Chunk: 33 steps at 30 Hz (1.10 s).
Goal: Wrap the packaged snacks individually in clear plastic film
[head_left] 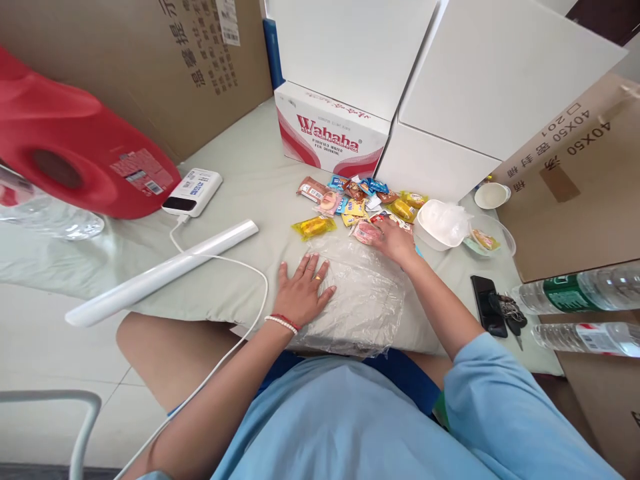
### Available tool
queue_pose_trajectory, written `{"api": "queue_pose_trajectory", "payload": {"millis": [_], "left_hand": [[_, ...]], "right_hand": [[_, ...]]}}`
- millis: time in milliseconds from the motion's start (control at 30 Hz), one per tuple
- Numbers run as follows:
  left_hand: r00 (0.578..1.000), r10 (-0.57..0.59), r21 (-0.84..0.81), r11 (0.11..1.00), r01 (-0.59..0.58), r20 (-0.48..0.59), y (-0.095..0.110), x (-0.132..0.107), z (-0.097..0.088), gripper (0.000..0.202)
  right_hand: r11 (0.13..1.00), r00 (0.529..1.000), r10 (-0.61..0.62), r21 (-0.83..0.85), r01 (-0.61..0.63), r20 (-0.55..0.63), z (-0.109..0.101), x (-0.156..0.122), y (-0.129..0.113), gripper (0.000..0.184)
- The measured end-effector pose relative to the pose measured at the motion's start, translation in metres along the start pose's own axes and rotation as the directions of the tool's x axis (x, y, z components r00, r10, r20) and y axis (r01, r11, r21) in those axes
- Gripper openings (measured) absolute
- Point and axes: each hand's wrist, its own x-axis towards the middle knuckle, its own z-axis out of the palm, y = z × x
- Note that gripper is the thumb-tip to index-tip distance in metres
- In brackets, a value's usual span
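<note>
My left hand (303, 290) lies flat with fingers spread, at the left edge of a clear plastic bag (365, 293) spread on the cloth. My right hand (396, 241) reaches into a pile of small wrapped snacks. Its fingers are bent against a pink round wrapped snack (367, 232) at the front of the pile. Around it lie a yellow wrapped snack (314, 227), a brown packet (312, 189), a blue packet (373, 185) and several others. Just right of this hand stands a white plastic bowl (431, 227) with crumpled clear plastic on it.
At the left are a red jug (75, 133), a white power bank (194, 192) with a cable and a white tube (165, 273). A Wahaha box (333, 133) stands behind the snacks. On the right are a paper cup (492, 195), a phone (487, 305), keys (513, 312) and water bottles (575, 293).
</note>
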Motion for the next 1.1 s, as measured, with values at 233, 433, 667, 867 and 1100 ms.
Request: {"api": "queue_pose_trajectory", "payload": {"millis": [233,433,667,867,1100], "left_hand": [[1.0,-0.007,-0.029,1.0,0.007,-0.017,-0.001,-0.001,0.002,0.061],[1.0,-0.008,-0.059,0.998,0.006,-0.027,-0.002,-0.002,0.002,0.062],[1.0,0.007,-0.054,0.999,-0.008,-0.019,-0.001,-0.002,-0.002,0.06],[0.999,0.025,-0.058,0.998,-0.027,-0.033,-0.002,-0.003,-0.004,0.056],[0.999,0.009,-0.058,0.998,-0.012,-0.045,-0.004,-0.003,-0.004,0.05]], "right_hand": [[0.985,0.995,0.028,-0.172,-0.012,0.092,-0.004,0.029,-0.02,0.036],[0.998,0.993,-0.037,0.037,0.041,-0.115,-0.035,-0.01,-0.019,0.044],[0.957,0.933,-0.28,0.141,0.254,0.225,-0.008,-0.093,-0.081,0.039],[0.976,0.893,-0.194,-0.008,0.216,0.406,0.016,-0.092,-0.083,0.048],[0.931,0.781,-0.239,-0.091,0.353,0.577,-0.021,-0.041,-0.089,0.039]]}}
